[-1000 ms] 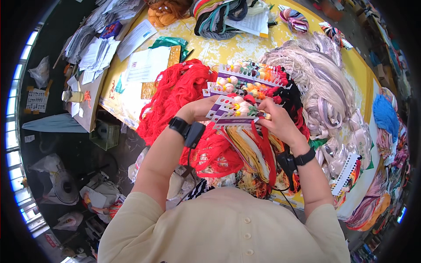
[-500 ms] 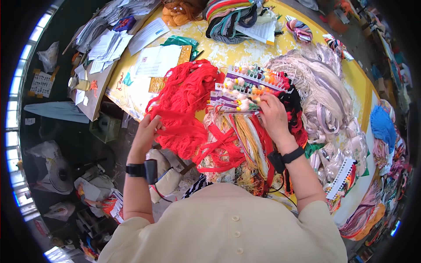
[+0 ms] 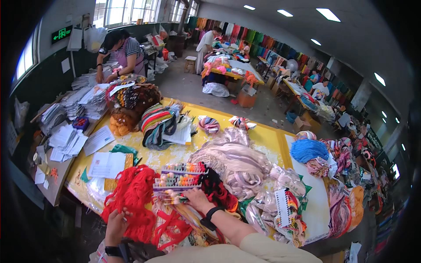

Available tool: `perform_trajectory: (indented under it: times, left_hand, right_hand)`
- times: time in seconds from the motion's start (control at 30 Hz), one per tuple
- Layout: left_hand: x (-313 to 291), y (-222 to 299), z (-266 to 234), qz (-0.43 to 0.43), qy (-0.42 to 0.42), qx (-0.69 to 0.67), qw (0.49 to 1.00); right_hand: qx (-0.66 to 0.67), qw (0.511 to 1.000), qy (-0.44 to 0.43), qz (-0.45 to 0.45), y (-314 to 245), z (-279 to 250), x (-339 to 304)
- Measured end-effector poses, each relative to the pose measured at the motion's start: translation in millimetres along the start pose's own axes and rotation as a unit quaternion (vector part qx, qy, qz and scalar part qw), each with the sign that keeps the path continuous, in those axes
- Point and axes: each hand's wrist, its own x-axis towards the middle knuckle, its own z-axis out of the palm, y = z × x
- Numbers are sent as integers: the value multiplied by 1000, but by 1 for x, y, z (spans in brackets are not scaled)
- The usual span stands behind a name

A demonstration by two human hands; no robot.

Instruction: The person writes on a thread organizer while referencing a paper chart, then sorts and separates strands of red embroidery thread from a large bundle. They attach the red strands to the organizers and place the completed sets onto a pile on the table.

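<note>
At the table's near edge, my left hand (image 3: 116, 225) has its fingers closed on the edge of a big loose heap of red yarn (image 3: 131, 188). My right hand (image 3: 199, 200) grips the right end of the nearest of several stacked thread cards (image 3: 177, 180), white and purple strips with small coloured thread tufts; its fingertips are partly hidden. Below the cards hang cream, yellow and red yarn strands (image 3: 186, 215). Dark red and black yarn (image 3: 219, 193) lies just right of that hand.
Pale lilac skeins (image 3: 232, 160) spread over the yellow table (image 3: 263, 138). A white punched card (image 3: 283, 206) rests on plastic-wrapped yarn at right, near a blue skein (image 3: 309, 150). Papers (image 3: 107, 164) lie at left. Another person (image 3: 127, 55) bends over paper stacks; more people work farther back.
The view has tilted up and swung right, so the room and other people now show. Both hands stay by the red yarn and the thread cards.
</note>
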Motion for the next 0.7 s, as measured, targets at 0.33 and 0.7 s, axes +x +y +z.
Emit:
perform_trajectory:
  times: [0.33,0.7]
  left_hand:
    - [-55,45,32,87,19,145,985]
    - [113,-112,162,-116,-64,15,991]
  right_hand:
    - [410,898,-57,146,-7,-143,-83]
    - [312,930,-110,157,39,-152,-140]
